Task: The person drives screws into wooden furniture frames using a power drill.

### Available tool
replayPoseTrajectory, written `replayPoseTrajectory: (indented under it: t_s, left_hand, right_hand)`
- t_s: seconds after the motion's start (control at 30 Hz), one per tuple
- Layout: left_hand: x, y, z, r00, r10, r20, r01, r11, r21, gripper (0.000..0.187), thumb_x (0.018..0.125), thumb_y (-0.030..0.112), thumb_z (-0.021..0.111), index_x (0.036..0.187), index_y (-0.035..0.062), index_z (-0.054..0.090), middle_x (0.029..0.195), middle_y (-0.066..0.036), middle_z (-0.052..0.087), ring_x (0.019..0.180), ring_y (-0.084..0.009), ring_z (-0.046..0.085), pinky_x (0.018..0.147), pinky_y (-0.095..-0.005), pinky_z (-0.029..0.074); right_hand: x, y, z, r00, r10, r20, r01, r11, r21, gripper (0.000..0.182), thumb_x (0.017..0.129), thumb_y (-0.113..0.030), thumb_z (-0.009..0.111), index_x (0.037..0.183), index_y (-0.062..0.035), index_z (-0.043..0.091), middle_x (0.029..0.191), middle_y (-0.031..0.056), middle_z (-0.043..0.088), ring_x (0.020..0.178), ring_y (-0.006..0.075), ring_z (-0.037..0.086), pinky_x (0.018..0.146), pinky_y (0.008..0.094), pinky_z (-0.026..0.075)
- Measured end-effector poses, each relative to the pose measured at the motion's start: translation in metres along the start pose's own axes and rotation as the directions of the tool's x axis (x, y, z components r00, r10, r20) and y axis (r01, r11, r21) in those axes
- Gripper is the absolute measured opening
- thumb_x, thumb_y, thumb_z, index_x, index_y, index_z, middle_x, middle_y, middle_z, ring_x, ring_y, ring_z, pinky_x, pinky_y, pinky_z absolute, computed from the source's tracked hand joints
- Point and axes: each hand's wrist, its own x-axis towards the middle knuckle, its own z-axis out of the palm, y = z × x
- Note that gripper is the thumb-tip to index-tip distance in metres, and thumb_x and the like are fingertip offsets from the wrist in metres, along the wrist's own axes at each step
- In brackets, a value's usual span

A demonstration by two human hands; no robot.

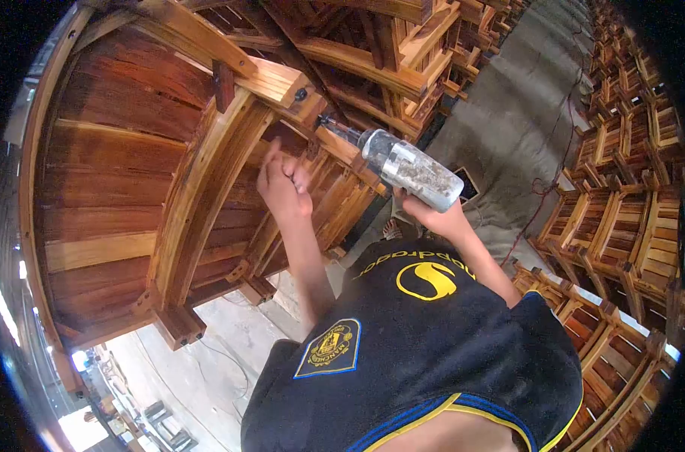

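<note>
My right hand (434,215) is closed around the rear underside of a power drill (418,169) with a grey, scuffed cylindrical body. Its narrow front end points at the end of a wooden leg (303,96), where a dark round fitting shows. Close under the wooden furniture piece (131,188), my left hand (286,181) is raised with its fingers curled in and one finger pointing up. What those curled fingers hold, if anything, I cannot tell. Curved wooden rails (210,173) run across the piece just left of this hand.
More wooden furniture (410,68) is stacked behind the piece. Long rows of similar slatted items (613,166) line the right side. A red cord (542,188) trails over the grey floor (500,105). Metal items (169,426) lie at lower left.
</note>
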Motion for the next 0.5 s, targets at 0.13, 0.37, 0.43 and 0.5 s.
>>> replayPoseTrajectory:
  t_s: [0.13, 0.37, 0.43, 0.5]
  left_hand:
    - [0.033, -0.014, 0.018, 0.969, 0.161, -0.189, -0.163, 0.987, 0.006, 0.037, 0.092, 0.003, 0.035, 0.126, -0.0060, 0.045, 0.059, -0.001, 0.033, 0.041, -0.0095, 0.027, 0.037, -0.0252, 0.021]
    - [0.046, -0.025, 0.035, 0.922, 0.305, -0.237, -0.331, 0.941, -0.077, 0.005, 0.084, 0.002, 0.040, 0.084, 0.0002, 0.045, 0.059, -0.003, 0.038, 0.041, -0.0113, 0.030, 0.037, -0.0268, 0.021]
    - [0.045, -0.024, 0.037, 0.925, 0.303, -0.227, -0.335, 0.935, -0.115, 0.012, 0.083, 0.002, 0.042, 0.071, 0.0044, 0.038, 0.059, -0.004, 0.038, 0.041, -0.0119, 0.030, 0.037, -0.0267, 0.021]
    - [0.047, -0.027, 0.037, 0.925, 0.307, -0.224, -0.343, 0.928, -0.145, 0.016, 0.082, 0.001, 0.042, 0.068, 0.0053, 0.036, 0.058, -0.004, 0.038, 0.041, -0.0121, 0.030, 0.037, -0.0266, 0.021]
  right_hand:
    - [0.004, -0.019, -0.002, 0.999, -0.015, 0.032, 0.015, 1.000, 0.010, 0.035, 0.067, -0.012, 0.073, 0.101, -0.0066, 0.064, 0.096, 0.0068, 0.067, 0.090, 0.0180, 0.062, 0.086, 0.0324, 0.045]
    - [0.007, -0.028, -0.005, 0.994, -0.107, 0.014, 0.107, 0.992, -0.062, 0.030, 0.068, -0.010, 0.071, 0.097, -0.0053, 0.067, 0.094, 0.0067, 0.070, 0.087, 0.0184, 0.066, 0.081, 0.0308, 0.048]
    - [0.008, -0.030, -0.006, 0.994, -0.102, 0.028, 0.104, 0.993, -0.052, 0.030, 0.068, -0.009, 0.071, 0.097, -0.0051, 0.067, 0.093, 0.0070, 0.070, 0.086, 0.0191, 0.066, 0.080, 0.0305, 0.049]
    - [0.010, -0.035, -0.007, 0.992, -0.115, 0.043, 0.117, 0.992, -0.046, 0.030, 0.068, -0.009, 0.070, 0.097, -0.0051, 0.067, 0.093, 0.0074, 0.070, 0.085, 0.0199, 0.066, 0.080, 0.0304, 0.049]
